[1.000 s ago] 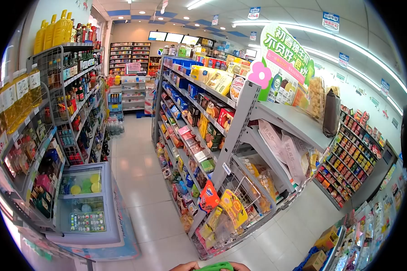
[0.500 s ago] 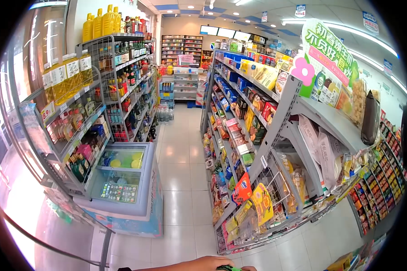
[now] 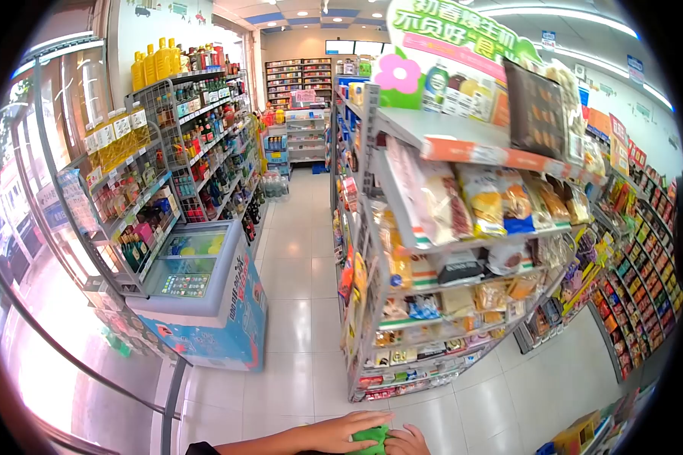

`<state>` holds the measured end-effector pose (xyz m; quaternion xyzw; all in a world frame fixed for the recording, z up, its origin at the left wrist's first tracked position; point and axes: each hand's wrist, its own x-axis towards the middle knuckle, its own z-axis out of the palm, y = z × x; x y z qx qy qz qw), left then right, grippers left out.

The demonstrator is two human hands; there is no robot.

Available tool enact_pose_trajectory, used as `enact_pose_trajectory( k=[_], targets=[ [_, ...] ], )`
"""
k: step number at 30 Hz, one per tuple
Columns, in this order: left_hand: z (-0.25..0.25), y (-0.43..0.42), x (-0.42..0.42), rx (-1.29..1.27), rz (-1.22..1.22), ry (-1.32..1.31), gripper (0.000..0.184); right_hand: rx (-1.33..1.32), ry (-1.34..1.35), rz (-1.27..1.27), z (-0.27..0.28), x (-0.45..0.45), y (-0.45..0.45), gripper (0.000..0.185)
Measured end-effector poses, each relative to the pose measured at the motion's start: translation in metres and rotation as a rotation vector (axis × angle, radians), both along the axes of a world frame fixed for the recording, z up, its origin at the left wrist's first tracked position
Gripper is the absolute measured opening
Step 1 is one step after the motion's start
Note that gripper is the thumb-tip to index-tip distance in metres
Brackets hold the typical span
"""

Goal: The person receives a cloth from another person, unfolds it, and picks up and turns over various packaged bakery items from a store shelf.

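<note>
At the end of a shop aisle, a tall shelf unit (image 3: 417, 127) stands ahead to the right, with a chest freezer (image 3: 205, 334) ahead to the left. Low at the bottom edge, the left hand (image 3: 349, 432) and the right hand (image 3: 407, 441) are both closed on a soft green bundle (image 3: 370, 440) — it sits crumpled between them, right of one and left of the other, neither clearly nearer, its long axis impossible to tell. Compared with half a second ago, the unit's end faces the camera more squarely and more green shows.
</note>
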<state>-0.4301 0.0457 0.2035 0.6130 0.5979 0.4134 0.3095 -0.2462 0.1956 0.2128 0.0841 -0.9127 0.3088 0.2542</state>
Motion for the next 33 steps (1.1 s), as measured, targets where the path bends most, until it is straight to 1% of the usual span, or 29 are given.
enact_pose_trajectory(
  k=[1, 2, 5, 6, 8, 9, 10, 12, 13, 14, 15, 16, 18, 19, 22, 24, 25, 26, 29, 30, 33],
  targets=[
    [0.004, 0.013, 0.018, 0.027, 0.005, -0.018, 0.056, -0.014, 0.005, -0.023, -0.002, 0.016, 0.010, 0.018],
    [0.011, 0.027, 0.030, 0.035, -0.035, 0.032, 0.059, -0.023, 0.011, -0.035, -0.002, 0.029, 0.021, 0.017],
    [0.010, 0.050, 0.064, 0.135, -0.053, 0.160, 0.050, 0.016, -0.042, -0.107, -0.020, 0.071, 0.045, 0.016],
    [0.024, 0.055, 0.077, 0.446, 0.049, 0.338, 0.034, 0.117, -0.063, -0.118, -0.032, 0.085, 0.057, 0.018],
    [0.056, 0.063, 0.090, -0.108, -0.109, 0.166, 0.039, 0.066, -0.136, -0.074, -0.024, 0.100, 0.069, 0.018],
    [0.063, 0.068, 0.098, -0.377, -0.216, 0.064, 0.042, 0.040, -0.178, -0.078, -0.021, 0.112, 0.073, 0.018],
    [0.035, 0.073, 0.103, -0.355, -0.189, -0.002, 0.033, 0.023, -0.366, -0.080, -0.024, 0.121, 0.081, 0.021],
    [0.020, 0.075, 0.115, -0.137, -0.092, 0.163, 0.028, 0.024, -0.391, -0.051, -0.042, 0.131, 0.099, 0.022],
    [0.016, 0.072, 0.118, -0.125, -0.048, 0.243, 0.028, -0.099, -0.719, -0.131, -0.024, 0.126, 0.095, 0.036],
    [0.014, 0.074, 0.112, -0.091, -0.050, 0.322, 0.028, -0.083, -0.542, -0.076, -0.001, 0.125, 0.102, 0.029],
    [0.033, 0.076, 0.113, -0.143, -0.021, 0.417, 0.027, -0.115, -0.609, -0.053, 0.009, 0.129, 0.108, 0.032],
    [0.047, 0.074, 0.113, -0.136, 0.033, 0.444, 0.023, -0.152, -0.662, -0.004, 0.011, 0.131, 0.116, 0.034],
    [0.060, 0.073, 0.115, -0.258, 0.090, 0.464, 0.022, -0.210, -0.761, 0.053, 0.007, 0.140, 0.134, 0.039],
    [0.063, 0.072, 0.117, -0.259, 0.113, 0.455, 0.021, -0.238, -0.806, 0.133, 0.002, 0.147, 0.140, 0.041],
    [0.072, 0.069, 0.117, -0.290, 0.228, 0.392, 0.018, -0.308, -0.696, 0.107, -0.013, 0.168, 0.158, 0.034],
    [0.075, 0.072, 0.117, -0.336, 0.287, 0.300, 0.017, -0.425, -0.740, 0.079, -0.008, 0.178, 0.166, 0.034],
    [0.071, 0.073, 0.114, -0.310, 0.280, 0.286, 0.017, -0.484, -0.761, 0.070, -0.006, 0.182, 0.168, 0.035],
    [0.066, 0.074, 0.110, -0.285, 0.275, 0.274, 0.016, -0.565, -0.645, 0.060, -0.008, 0.187, 0.169, 0.027],
    [0.064, 0.083, 0.095, -0.253, 0.238, 0.297, 0.018, -0.728, -0.618, -0.077, 0.005, 0.195, 0.170, 0.026],
    [0.064, 0.086, 0.090, -0.248, 0.223, 0.311, 0.019, -0.795, -0.654, -0.086, 0.006, 0.199, 0.171, 0.025],
    [0.051, 0.090, 0.070, -0.109, 0.195, 0.126, 0.020, -0.920, -0.161, -0.082, -0.016, 0.197, 0.157, 0.021]
  ],
)
